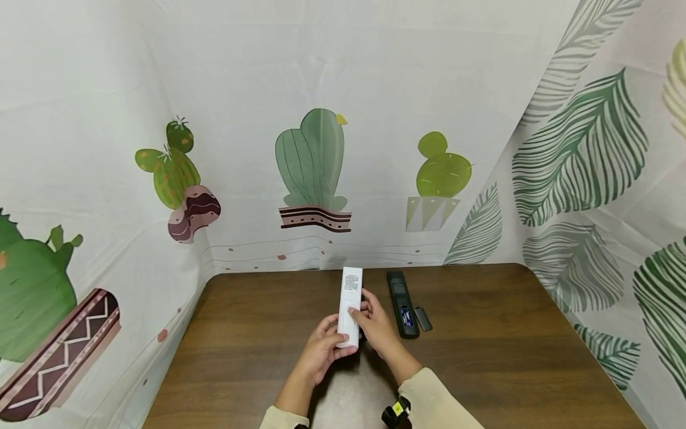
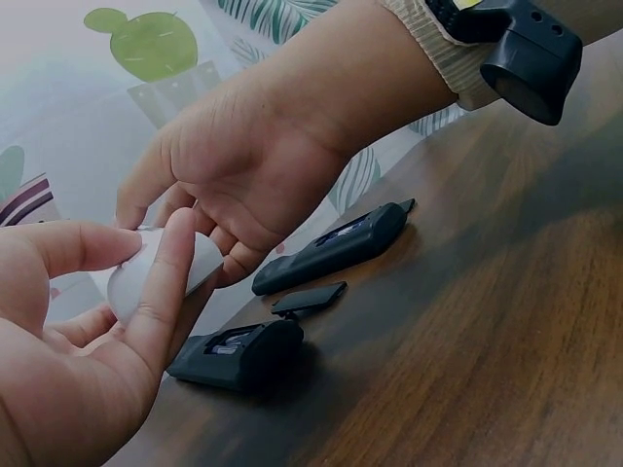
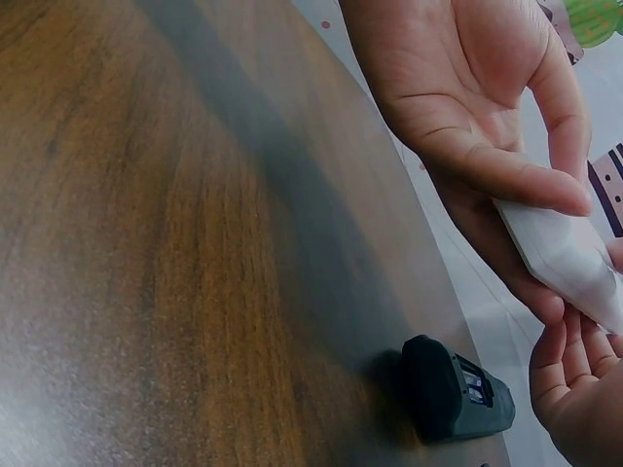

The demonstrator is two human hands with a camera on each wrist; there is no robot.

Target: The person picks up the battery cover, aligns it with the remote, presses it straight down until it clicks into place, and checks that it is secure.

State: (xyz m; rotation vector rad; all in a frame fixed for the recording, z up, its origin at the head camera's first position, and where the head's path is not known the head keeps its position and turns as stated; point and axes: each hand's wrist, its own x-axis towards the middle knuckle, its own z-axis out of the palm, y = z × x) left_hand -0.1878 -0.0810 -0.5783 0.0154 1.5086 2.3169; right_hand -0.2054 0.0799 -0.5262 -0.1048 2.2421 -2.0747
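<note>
Holding up a slim white plastic remote (image 1: 350,301) in curled left grip (image 1: 320,351) and right grip (image 1: 378,326) (probably for steadiness), printed back (image 1: 351,282) uppermost, left of a long black plastic remote (image 1: 398,292).

White cloth (image 1: 386,65) printed with cacti (image 1: 316,161) and leaves (image 1: 584,146) hung behind the desk (image 1: 236,339). The desk was brown and wood-grained.

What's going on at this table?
A person's left hand and right hand together hold a white remote, labelled side toward the head camera, the left at its lower end, the right higher up. On the wooden table lie a black remote with batteries in its open compartment and a second black remote, also open. A loose cover lies beside the first.
</note>
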